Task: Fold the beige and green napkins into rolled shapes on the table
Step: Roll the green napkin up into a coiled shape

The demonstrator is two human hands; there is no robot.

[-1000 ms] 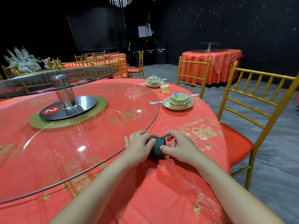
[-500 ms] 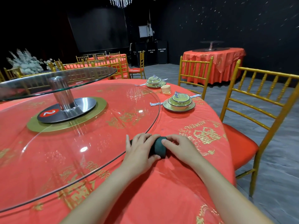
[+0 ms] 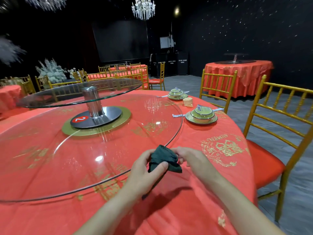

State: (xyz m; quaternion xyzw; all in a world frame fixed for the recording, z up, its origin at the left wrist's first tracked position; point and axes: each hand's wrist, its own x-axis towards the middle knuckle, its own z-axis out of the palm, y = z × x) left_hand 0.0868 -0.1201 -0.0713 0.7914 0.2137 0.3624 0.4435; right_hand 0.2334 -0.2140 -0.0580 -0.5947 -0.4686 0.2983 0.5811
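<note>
Green napkin [image 3: 163, 158] held bunched over the near part of the red-clothed table [image 3: 203, 192].
Fingers of the left hand [image 3: 145, 168] and right hand [image 3: 191, 160] are clamped on its opposite sides, beside the glass turntable [image 3: 84, 150]. A rolled beige napkin [image 3: 188, 101] is set between a near plate [image 3: 189, 118] and a far plate [image 3: 171, 97], each carrying a bowl whose contents cannot be told.

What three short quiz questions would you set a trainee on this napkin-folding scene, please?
1. True or false: the left hand and the right hand both hold the green napkin.
2. The rolled beige napkin lies: A, between the near bowl set and the far bowl set; B, inside the near bowl set; C, under the green napkin.
3. Fill in: the red table marker shows the number ___.
Key: 1 true; 2 A; 3 2.
</note>
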